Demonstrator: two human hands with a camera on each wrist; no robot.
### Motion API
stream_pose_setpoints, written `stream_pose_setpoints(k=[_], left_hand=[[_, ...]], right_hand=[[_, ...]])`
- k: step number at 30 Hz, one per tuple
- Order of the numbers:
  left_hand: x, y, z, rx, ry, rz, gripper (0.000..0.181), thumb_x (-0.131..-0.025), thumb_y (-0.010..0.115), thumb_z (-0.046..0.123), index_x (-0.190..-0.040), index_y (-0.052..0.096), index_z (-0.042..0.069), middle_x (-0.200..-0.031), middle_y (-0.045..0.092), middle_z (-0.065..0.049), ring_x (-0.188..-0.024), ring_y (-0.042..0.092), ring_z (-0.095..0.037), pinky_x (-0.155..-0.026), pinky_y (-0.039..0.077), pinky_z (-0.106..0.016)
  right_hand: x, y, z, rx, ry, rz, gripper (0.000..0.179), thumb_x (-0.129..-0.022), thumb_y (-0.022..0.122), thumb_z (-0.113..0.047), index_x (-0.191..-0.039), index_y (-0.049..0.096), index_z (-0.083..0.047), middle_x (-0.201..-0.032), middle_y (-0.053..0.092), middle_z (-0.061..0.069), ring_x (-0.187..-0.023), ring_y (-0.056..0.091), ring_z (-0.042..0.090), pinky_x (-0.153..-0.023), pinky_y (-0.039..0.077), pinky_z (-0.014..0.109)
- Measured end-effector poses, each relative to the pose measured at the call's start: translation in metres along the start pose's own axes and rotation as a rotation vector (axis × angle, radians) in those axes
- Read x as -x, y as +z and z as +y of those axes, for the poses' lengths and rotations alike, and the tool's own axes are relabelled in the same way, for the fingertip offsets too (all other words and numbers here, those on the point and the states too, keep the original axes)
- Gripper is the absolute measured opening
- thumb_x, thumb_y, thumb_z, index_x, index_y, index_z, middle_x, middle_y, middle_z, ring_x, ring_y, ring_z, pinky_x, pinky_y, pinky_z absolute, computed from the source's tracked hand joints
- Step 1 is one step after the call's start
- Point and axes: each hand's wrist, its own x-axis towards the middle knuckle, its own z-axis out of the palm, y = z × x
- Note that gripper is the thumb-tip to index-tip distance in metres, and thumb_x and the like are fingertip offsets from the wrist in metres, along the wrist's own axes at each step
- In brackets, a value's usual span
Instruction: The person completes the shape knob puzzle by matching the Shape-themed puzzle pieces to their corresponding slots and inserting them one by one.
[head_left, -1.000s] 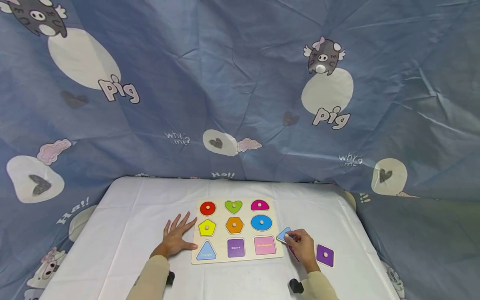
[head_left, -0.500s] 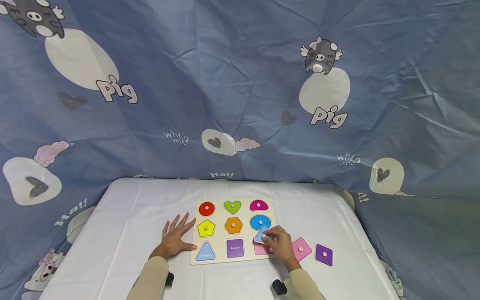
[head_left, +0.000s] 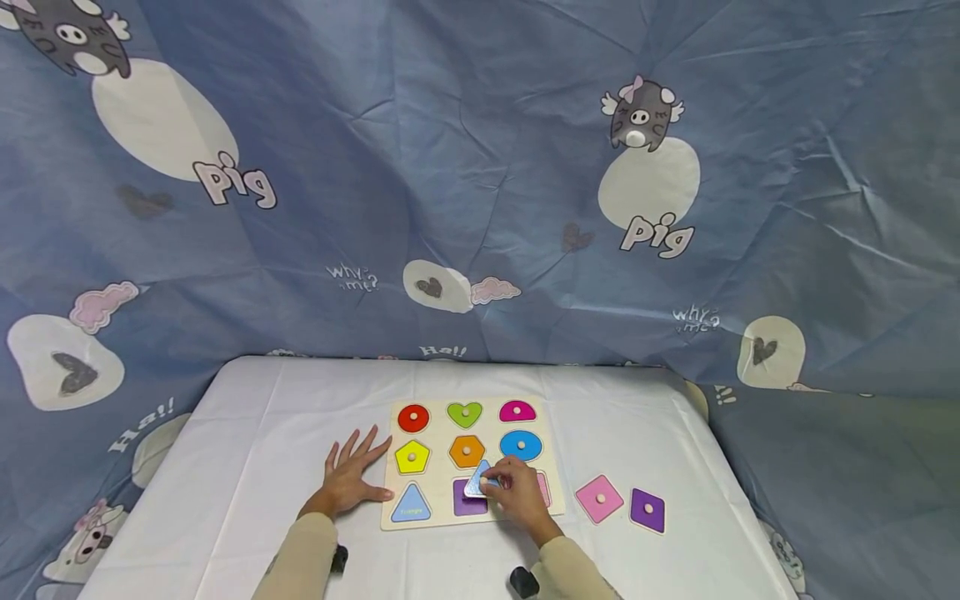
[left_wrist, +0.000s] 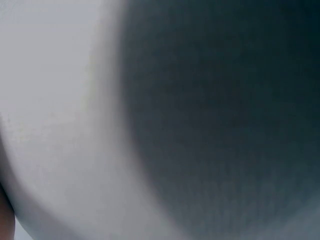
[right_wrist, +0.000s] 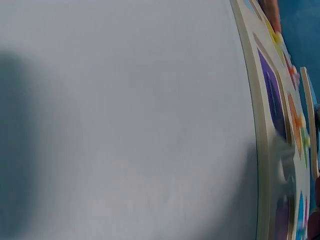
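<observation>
My right hand (head_left: 521, 498) pinches the knob of a blue triangle puzzle piece (head_left: 476, 483). It holds the piece over the wooden shape puzzle board (head_left: 441, 504), partly covering the purple square recess (head_left: 461, 504). At the board's right border the right wrist view shows the held piece (right_wrist: 308, 112) edge-on, raised above the board. My left hand (head_left: 348, 482) lies with fingers spread at the board's left edge, thumb and a fingertip touching it. Close to that thumb is the light blue triangle recess (head_left: 412, 504). My right hand hides most of the pink rectangle recess (head_left: 543, 490).
A pink square-like piece (head_left: 599, 499) and a purple square piece (head_left: 648, 510) lie right of the board on the white tablecloth (head_left: 615, 433). Knobbed pieces fill the board's upper two rows, among them an orange hexagon (head_left: 467, 448). A printed blue cloth (head_left: 480, 208) hangs behind.
My right hand has carried the blue triangle piece leftward from beside the board's right edge to above the purple square recess. The pink piece is uncovered. My left hand stays put.
</observation>
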Motion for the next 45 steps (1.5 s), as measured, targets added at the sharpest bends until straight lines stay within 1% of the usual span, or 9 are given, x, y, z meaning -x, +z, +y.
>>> stream_pose_setpoints(k=[6,11,16,17,20,24,31,39,45], left_hand=[[0.000,-0.001,0.000,-0.003,0.021,0.011,0.101,-0.060,0.088,0.038,-0.147,0.041,0.017,-0.160,0.017,-0.014,-0.145,0.001,-0.040,-0.113,-0.011,-0.058],[0.000,-0.001,-0.001,-0.002,0.023,0.005,0.100,-0.061,0.088,0.038,-0.147,0.041,0.017,-0.160,0.016,-0.015,-0.145,0.001,-0.041,-0.113,-0.011,-0.059],[0.000,-0.001,0.000,-0.004,0.023,0.004,0.100,-0.061,0.087,0.039,-0.147,0.041,0.017,-0.159,0.017,-0.016,-0.145,0.001,-0.041,-0.113,-0.010,-0.059],[0.001,-0.001,0.001,-0.007,0.022,0.003,0.100,-0.061,0.087,0.040,-0.147,0.041,0.017,-0.159,0.017,-0.016,-0.145,0.001,-0.041,-0.113,-0.010,-0.059],[0.001,-0.002,0.001,-0.017,0.023,-0.001,0.100,-0.062,0.086,0.042,-0.147,0.041,0.017,-0.159,0.017,-0.016,-0.145,0.002,-0.042,-0.113,-0.010,-0.059],[0.001,-0.002,0.002,-0.025,0.025,-0.002,0.100,-0.062,0.086,0.042,-0.147,0.041,0.016,-0.159,0.017,-0.017,-0.145,0.002,-0.042,-0.113,-0.010,-0.059],[0.001,-0.001,0.002,-0.022,0.031,0.006,0.099,-0.061,0.087,0.041,-0.146,0.042,0.015,-0.159,0.019,-0.017,-0.145,0.003,-0.042,-0.113,-0.009,-0.060],[0.002,-0.003,0.001,-0.021,0.045,0.006,0.100,-0.061,0.086,0.042,-0.146,0.042,0.014,-0.158,0.019,-0.018,-0.144,0.003,-0.043,-0.112,-0.009,-0.060],[0.002,-0.003,0.000,-0.027,0.040,0.002,0.100,-0.061,0.086,0.043,-0.146,0.042,0.015,-0.158,0.019,-0.017,-0.144,0.003,-0.042,-0.112,-0.010,-0.060]], right_hand=[[-0.002,0.021,-0.013,-0.004,0.008,-0.064,0.007,-0.079,0.078,-0.008,-0.086,0.077,-0.009,-0.080,0.057,-0.003,-0.075,0.049,0.009,-0.066,0.043,0.022],[-0.002,0.038,-0.025,0.026,-0.019,-0.108,0.007,-0.080,0.078,-0.012,-0.086,0.077,-0.011,-0.080,0.058,-0.006,-0.076,0.047,0.005,-0.070,0.039,0.025],[-0.001,0.052,-0.037,0.027,-0.008,-0.141,0.008,-0.080,0.079,-0.014,-0.087,0.078,-0.012,-0.081,0.056,-0.009,-0.079,0.046,0.002,-0.076,0.035,0.029],[-0.001,0.055,-0.038,0.029,-0.005,-0.147,0.008,-0.080,0.079,-0.015,-0.088,0.078,-0.012,-0.081,0.056,-0.009,-0.078,0.046,0.002,-0.076,0.034,0.029],[-0.001,0.063,-0.042,0.019,-0.015,-0.161,0.009,-0.079,0.079,-0.013,-0.088,0.078,-0.011,-0.080,0.056,-0.009,-0.076,0.046,0.002,-0.074,0.038,0.023],[-0.002,0.073,-0.045,0.025,-0.065,-0.161,0.009,-0.078,0.080,-0.011,-0.087,0.078,-0.011,-0.078,0.058,-0.009,-0.075,0.048,0.002,-0.070,0.040,0.018],[-0.004,0.087,-0.048,0.120,-0.130,-0.154,0.010,-0.077,0.081,-0.015,-0.086,0.079,-0.015,-0.078,0.059,-0.012,-0.073,0.046,-0.003,-0.071,0.033,0.021],[-0.003,0.096,-0.048,0.192,-0.120,-0.137,0.009,-0.077,0.081,-0.018,-0.086,0.079,-0.017,-0.076,0.057,-0.014,-0.073,0.045,-0.003,-0.071,0.032,0.023],[-0.002,0.100,-0.048,0.190,-0.090,-0.112,0.009,-0.077,0.081,-0.019,-0.085,0.079,-0.016,-0.074,0.054,-0.013,-0.072,0.042,-0.003,-0.071,0.032,0.025]])
